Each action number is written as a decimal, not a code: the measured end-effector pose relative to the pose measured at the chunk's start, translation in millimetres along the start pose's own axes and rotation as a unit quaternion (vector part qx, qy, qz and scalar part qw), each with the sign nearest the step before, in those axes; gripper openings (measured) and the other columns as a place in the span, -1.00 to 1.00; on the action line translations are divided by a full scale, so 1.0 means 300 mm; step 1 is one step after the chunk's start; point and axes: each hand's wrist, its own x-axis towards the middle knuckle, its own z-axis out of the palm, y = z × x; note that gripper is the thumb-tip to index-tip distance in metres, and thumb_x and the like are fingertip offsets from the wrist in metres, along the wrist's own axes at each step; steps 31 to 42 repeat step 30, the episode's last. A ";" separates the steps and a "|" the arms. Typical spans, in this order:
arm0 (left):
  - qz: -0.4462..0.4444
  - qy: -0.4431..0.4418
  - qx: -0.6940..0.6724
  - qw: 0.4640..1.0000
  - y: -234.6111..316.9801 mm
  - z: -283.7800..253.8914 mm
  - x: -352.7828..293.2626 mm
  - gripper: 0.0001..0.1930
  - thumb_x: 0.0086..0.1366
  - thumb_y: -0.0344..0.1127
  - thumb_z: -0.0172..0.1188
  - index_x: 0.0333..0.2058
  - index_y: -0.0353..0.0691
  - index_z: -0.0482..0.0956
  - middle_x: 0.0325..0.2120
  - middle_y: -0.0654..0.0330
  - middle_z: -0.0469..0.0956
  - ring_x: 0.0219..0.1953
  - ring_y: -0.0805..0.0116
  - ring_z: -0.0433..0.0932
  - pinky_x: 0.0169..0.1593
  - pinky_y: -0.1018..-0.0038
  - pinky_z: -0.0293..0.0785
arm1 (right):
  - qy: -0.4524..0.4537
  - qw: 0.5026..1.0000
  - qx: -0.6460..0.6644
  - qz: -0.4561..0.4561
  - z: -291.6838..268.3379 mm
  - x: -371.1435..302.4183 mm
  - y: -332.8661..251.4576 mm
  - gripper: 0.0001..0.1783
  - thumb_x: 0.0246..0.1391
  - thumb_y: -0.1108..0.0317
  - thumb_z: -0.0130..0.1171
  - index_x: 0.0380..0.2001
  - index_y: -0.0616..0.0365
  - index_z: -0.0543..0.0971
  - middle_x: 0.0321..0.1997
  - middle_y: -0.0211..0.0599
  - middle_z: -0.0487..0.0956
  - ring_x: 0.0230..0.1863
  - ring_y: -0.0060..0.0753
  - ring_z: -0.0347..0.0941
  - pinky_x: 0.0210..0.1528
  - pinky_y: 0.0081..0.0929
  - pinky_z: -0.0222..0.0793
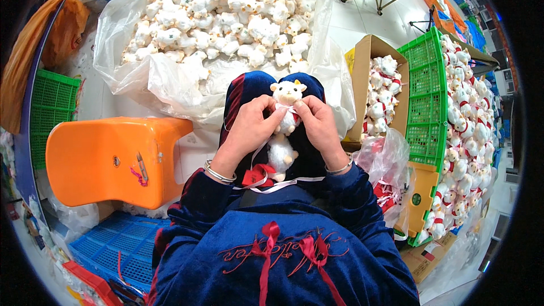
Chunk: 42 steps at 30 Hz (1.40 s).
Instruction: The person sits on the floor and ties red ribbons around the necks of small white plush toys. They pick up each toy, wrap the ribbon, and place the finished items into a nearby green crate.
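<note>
A small white plush toy [288,90] with yellow horns stands upright between my knees. My left hand [256,124] and my right hand [318,123] are closed at its neck from both sides, fingers and thumbs pinching in. A pale ribbon [287,107] crosses the neck between my thumbs, with a bit of red beside it. How much of the ribbon each hand grips is hidden. Below it on my lap lies a second white plush toy [280,153]. Red fabric [256,174] and a loose length of pale ribbon [292,182] lie beside that one.
A clear plastic sheet [116,73] ahead holds a heap of white plush toys [226,22]. An orange stool [102,158] with small snips [140,165] is at left. On my right are a filled cardboard box [358,90], a green crate [422,96] and a plastic bag [391,161].
</note>
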 end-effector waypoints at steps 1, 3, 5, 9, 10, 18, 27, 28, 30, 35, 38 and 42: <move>-0.016 -0.005 -0.028 0.999 -0.007 0.004 -0.002 -0.75 0.34 -0.24 0.26 -0.30 -0.37 0.57 -0.49 0.11 0.60 -0.44 0.41 0.58 -0.29 0.43 0.50 | -0.001 1.000 0.001 -0.001 -0.004 -0.001 0.002 -0.78 0.36 0.33 0.14 -0.34 0.25 0.56 -0.41 -0.54 0.53 -0.36 -0.73 0.36 -0.29 -0.65 0.32; -0.047 -0.015 -0.082 0.995 -0.017 0.010 -0.004 -0.77 0.31 -0.27 0.29 -0.32 -0.36 0.58 -0.49 0.19 0.59 -0.44 0.50 0.55 -0.30 0.48 0.50 | -0.003 1.000 0.005 -0.005 -0.014 0.003 0.004 -0.80 0.36 0.33 0.14 -0.31 0.25 0.56 -0.41 -0.56 0.53 -0.36 -0.72 0.36 -0.29 -0.65 0.32; -0.054 -0.018 -0.125 0.991 -0.008 0.010 -0.008 -0.81 0.31 -0.30 0.30 -0.31 -0.34 0.59 -0.47 0.25 0.59 -0.42 0.56 0.53 -0.29 0.53 0.49 | 0.007 1.000 -0.003 -0.019 -0.019 0.009 -0.008 -0.83 0.31 0.33 0.19 -0.24 0.24 0.55 -0.31 -0.48 0.55 -0.32 -0.66 0.40 -0.26 -0.60 0.35; -0.042 -0.022 -0.159 0.986 -0.014 0.018 -0.008 -0.83 0.32 -0.31 0.30 -0.30 -0.32 0.60 -0.43 0.31 0.59 -0.40 0.59 0.51 -0.28 0.56 0.49 | 0.042 0.958 -0.212 -0.190 -0.027 0.041 -0.158 -0.67 0.15 0.30 0.31 -0.07 0.22 0.55 -0.05 -0.22 0.54 -0.07 -0.35 0.47 -0.04 -0.41 0.41; -0.043 -0.030 -0.152 0.987 -0.016 0.018 -0.004 -0.83 0.32 -0.32 0.30 -0.28 -0.32 0.60 -0.42 0.31 0.59 -0.39 0.59 0.51 -0.27 0.56 0.49 | 0.011 0.938 -0.231 -0.260 -0.046 0.077 -0.151 -0.61 0.05 0.26 0.36 -0.05 0.16 0.61 0.13 -0.04 0.48 0.19 -0.06 0.38 0.21 -0.22 0.33; -0.070 -0.060 -0.129 0.987 -0.012 0.023 -0.007 -0.89 0.34 -0.38 0.28 -0.28 -0.28 0.57 -0.16 0.33 0.60 -0.28 0.64 0.50 -0.16 0.60 0.47 | -0.262 0.895 -0.302 -0.197 -0.068 0.188 -0.165 -0.89 0.15 0.38 0.29 -0.35 0.19 0.63 0.15 -0.12 0.50 0.17 -0.16 0.41 0.20 -0.31 0.34; 0.043 -0.044 -0.003 0.998 -0.030 0.033 -0.015 -0.86 0.25 -0.42 0.25 -0.40 -0.31 0.47 0.11 -0.03 0.53 0.05 0.18 0.57 0.12 0.34 0.48 | -0.103 0.957 -0.215 -0.165 -0.005 0.163 -0.097 -0.85 0.14 0.44 0.22 -0.47 0.28 0.52 -0.13 -0.06 0.58 -0.06 -0.08 0.52 0.03 -0.31 0.43; 0.043 -0.051 -0.008 0.998 -0.021 0.031 -0.014 -0.86 0.25 -0.42 0.25 -0.40 -0.31 0.47 0.12 -0.05 0.53 0.09 0.11 0.56 0.16 0.31 0.45 | -0.076 0.962 -0.210 -0.158 0.001 0.160 -0.088 -0.85 0.14 0.44 0.22 -0.46 0.28 0.52 -0.15 -0.05 0.58 -0.07 -0.08 0.53 0.03 -0.31 0.43; 0.042 -0.055 -0.010 0.998 -0.010 0.019 -0.014 -0.86 0.25 -0.41 0.25 -0.40 -0.31 0.47 0.13 -0.07 0.52 0.13 0.04 0.55 0.21 0.28 0.43 | -0.063 0.966 -0.210 -0.135 0.009 0.162 -0.082 -0.87 0.15 0.44 0.22 -0.45 0.27 0.55 -0.12 -0.07 0.58 -0.04 -0.08 0.53 0.04 -0.33 0.43; 0.042 -0.055 -0.010 0.998 -0.010 0.019 -0.014 -0.86 0.25 -0.41 0.25 -0.40 -0.31 0.47 0.13 -0.07 0.52 0.13 0.04 0.55 0.21 0.28 0.43 | -0.063 0.966 -0.210 -0.135 0.009 0.162 -0.082 -0.87 0.15 0.44 0.22 -0.45 0.27 0.55 -0.12 -0.07 0.58 -0.04 -0.08 0.53 0.04 -0.33 0.43; 0.042 -0.055 -0.010 0.998 -0.010 0.019 -0.014 -0.86 0.25 -0.41 0.25 -0.40 -0.31 0.47 0.13 -0.07 0.52 0.13 0.04 0.55 0.21 0.28 0.43 | -0.063 0.966 -0.210 -0.135 0.009 0.162 -0.082 -0.87 0.15 0.44 0.22 -0.45 0.27 0.55 -0.12 -0.07 0.58 -0.04 -0.08 0.53 0.04 -0.33 0.43; 0.042 -0.055 -0.010 0.998 -0.010 0.019 -0.014 -0.86 0.25 -0.41 0.25 -0.40 -0.31 0.47 0.13 -0.07 0.52 0.13 0.04 0.55 0.21 0.28 0.43 | -0.063 0.966 -0.210 -0.135 0.009 0.162 -0.082 -0.87 0.15 0.44 0.22 -0.45 0.27 0.55 -0.12 -0.07 0.58 -0.04 -0.08 0.53 0.04 -0.33 0.43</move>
